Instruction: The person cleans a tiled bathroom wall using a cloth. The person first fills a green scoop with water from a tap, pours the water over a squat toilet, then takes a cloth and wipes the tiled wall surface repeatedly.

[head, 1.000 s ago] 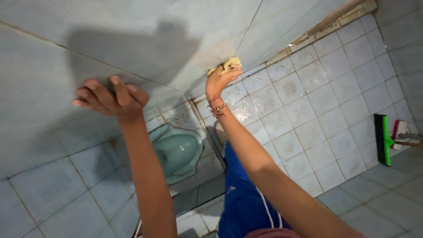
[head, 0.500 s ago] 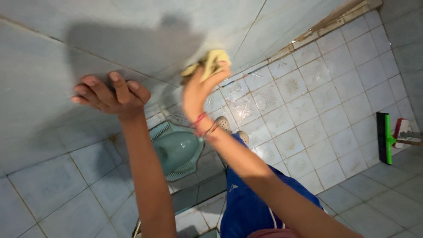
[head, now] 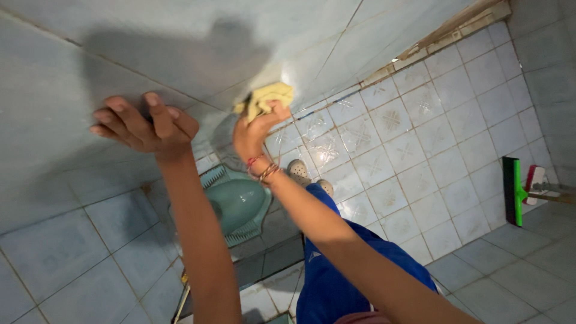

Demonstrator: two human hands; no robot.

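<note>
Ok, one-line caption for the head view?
Right hand presses yellow cloth to tiled wall; left hand braces beside it.

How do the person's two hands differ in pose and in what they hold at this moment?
The left hand holds nothing and rests on the pale blue wall tiles, fingers bent. The right hand grips a crumpled yellow cloth pressed to the wall, and its wrist wears bracelets; the left wrist is bare. Both are raised against the wall.

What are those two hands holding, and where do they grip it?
The right hand clutches a yellow cloth by its lower bunched part, against the wall tiles. The left hand holds nothing.
</note>
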